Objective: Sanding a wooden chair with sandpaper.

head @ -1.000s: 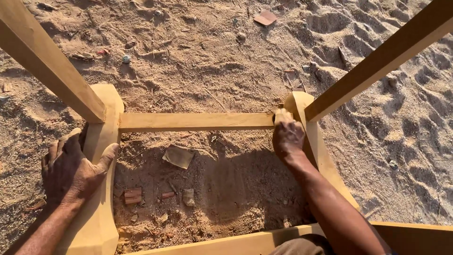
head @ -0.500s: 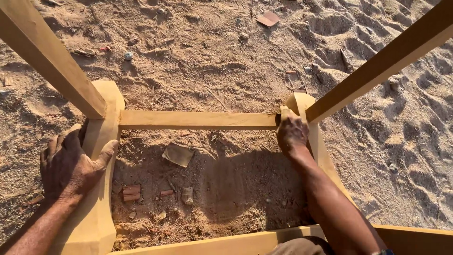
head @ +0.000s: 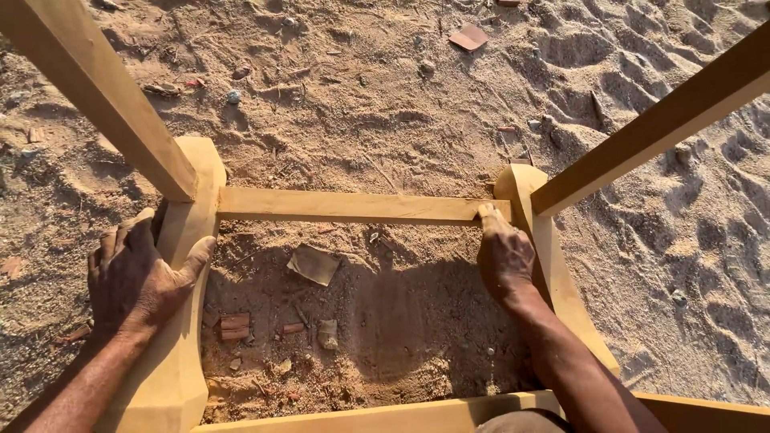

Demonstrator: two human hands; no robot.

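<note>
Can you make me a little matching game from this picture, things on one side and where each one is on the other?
Things:
1. left hand
2. right hand
3. flat brown scrap
4. reddish shard

Places:
A. on the sand inside the wooden frame
B. on the sand beyond the frame, near the top of the view
C. gripping the curved rail
D. at the corner where the cross rail meets the other curved rail

Pairs: 1-C, 2-D, 3-A, 4-B
</note>
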